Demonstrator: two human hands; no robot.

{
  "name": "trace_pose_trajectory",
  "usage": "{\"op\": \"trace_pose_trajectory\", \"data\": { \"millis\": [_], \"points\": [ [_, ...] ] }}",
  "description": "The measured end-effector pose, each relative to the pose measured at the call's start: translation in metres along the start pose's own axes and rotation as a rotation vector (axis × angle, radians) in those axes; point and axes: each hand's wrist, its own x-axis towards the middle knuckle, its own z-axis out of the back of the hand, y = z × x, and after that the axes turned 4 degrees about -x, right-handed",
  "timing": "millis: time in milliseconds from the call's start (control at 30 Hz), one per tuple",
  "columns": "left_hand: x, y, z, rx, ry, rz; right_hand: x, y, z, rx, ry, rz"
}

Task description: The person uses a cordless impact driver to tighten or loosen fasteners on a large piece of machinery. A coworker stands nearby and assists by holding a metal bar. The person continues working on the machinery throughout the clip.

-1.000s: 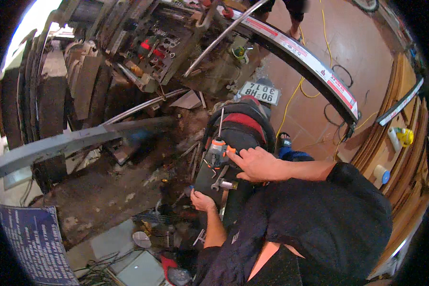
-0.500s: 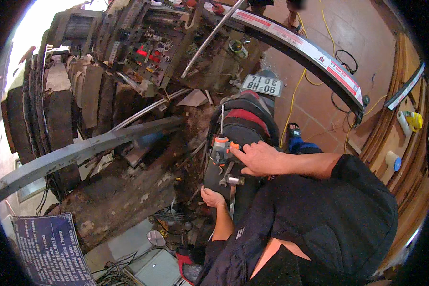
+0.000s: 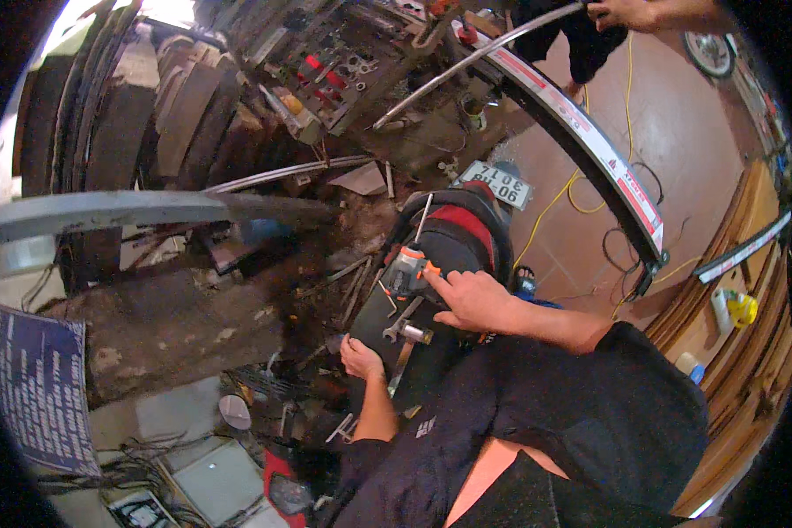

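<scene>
A grey-and-orange tool [image 3: 407, 273] with a long thin metal rod rests on the black motorbike seat [image 3: 453, 249]. My right hand [image 3: 480, 299] is at its right side, index finger on the orange part and the other fingers curled. Just below lie an open-ended spanner [image 3: 401, 320], a short silver cylinder [image 3: 416, 333] and a flat metal strip [image 3: 401, 368]. At the seat's left edge, my left hand [image 3: 361, 359] has its fingers closed together. What they hold, if anything, is too small to make out.
Another person's hand [image 3: 623, 14] grips a long metal bar [image 3: 475, 56] at the top. A curved, labelled beam [image 3: 590, 134] spans the upper right. Grey curved metal [image 3: 150, 216] juts in from the left. Tools lie on a cluttered rack [image 3: 343, 75]; a yellow cable [image 3: 550, 211] crosses the floor.
My view has shifted, moving the surroundings across the picture. The other person's hand has appeared on the long bar. My right hand stays at the tool; my left stays by the seat's edge.
</scene>
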Motion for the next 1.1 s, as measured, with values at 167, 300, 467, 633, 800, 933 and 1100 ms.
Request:
{"op": "trace_pose_trajectory", "data": {
  "millis": [167, 300, 467, 633, 800, 933, 1100],
  "points": [
    [-0.0013, 0.0015, -0.0001, -0.021, -0.035, -0.051, 0.0017, 0.0019, -0.0015, -0.034, 0.01, -0.004],
    [-0.0015, 0.0037, -0.0028, -0.032, -0.029, -0.016, 0.0008, 0.0015, -0.0032, -0.031, -0.026, 0.006],
    [0.0002, 0.0064, -0.0044, -0.029, -0.031, -0.03, 0.0013, 0.0008, -0.0055, -0.018, -0.02, 0.006],
    [0.0032, 0.008, -0.005, -0.039, -0.009, 0.005, 0.0042, 0.0005, -0.0074, -0.018, -0.014, 0.004],
    [0.0001, 0.0078, -0.006, -0.029, -0.039, -0.018, 0.0049, 0.0014, -0.0072, -0.028, -0.016, 0.004],
    [0.0003, 0.0067, -0.0048, -0.017, -0.019, 0.006, 0.0055, 0.0028, -0.0055, -0.033, 0.011, -0.015],
    [0.0001, 0.0049, -0.0024, -0.015, -0.03, -0.009, 0.0053, 0.0032, -0.0046, -0.032, 0.01, -0.014]
  ]
}}
